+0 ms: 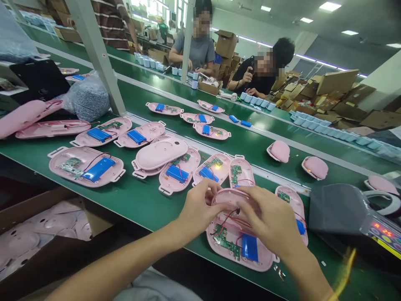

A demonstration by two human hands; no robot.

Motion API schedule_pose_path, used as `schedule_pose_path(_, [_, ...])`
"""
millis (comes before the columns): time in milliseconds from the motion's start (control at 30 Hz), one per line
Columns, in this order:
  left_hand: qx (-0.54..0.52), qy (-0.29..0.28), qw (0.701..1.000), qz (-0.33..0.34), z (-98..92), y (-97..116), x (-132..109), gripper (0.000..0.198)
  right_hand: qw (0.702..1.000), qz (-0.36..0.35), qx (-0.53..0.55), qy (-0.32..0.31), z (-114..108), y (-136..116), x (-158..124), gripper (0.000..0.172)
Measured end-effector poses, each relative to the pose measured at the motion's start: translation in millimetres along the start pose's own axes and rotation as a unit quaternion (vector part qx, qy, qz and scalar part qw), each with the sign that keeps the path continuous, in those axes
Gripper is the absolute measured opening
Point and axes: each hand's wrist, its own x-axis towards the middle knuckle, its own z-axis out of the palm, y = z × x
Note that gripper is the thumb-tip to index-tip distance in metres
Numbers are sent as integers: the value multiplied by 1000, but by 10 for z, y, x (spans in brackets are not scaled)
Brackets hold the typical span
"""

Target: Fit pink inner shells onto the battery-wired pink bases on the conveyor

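Both hands hold a pink shell cover (231, 195), tilted up over an open pink shell (216, 246) on the green bench. My left hand (200, 207) grips the cover's left side, thumb inside and fingers behind. My right hand (266, 213) holds its right side, fingers curled over the inner face. Red and black wires run from the cover down to the shell. In that shell lie a green circuit board (227, 242) and a blue battery (249, 246).
Several open pink shells (87, 167) with batteries and boards lie behind and left. A dark machine with a red display (347, 213) stands right. Below left, a carton (100, 217) holds pink covers. A metal post (97, 54) rises at left; people sit across the bench.
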Motion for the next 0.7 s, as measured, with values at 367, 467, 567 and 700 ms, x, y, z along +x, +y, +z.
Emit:
schedule_pose_path(367, [78,-148,984,-61,-93,84,59,18,981,142,98,-90,111,-62,163,10])
schedule_pose_path(467, [157,-171,972,-28,-140,143,110,20,986,122,112,-32,112,-140,64,10])
schedule_pose_path(567, [189,-196,962,-13,-199,150,150,26,960,179,173,128,-48,85,-383,17])
schedule_pose_path(700, [198,-224,952,-71,-208,-2,125,25,815,442,229,298,-812,924,-1556,37])
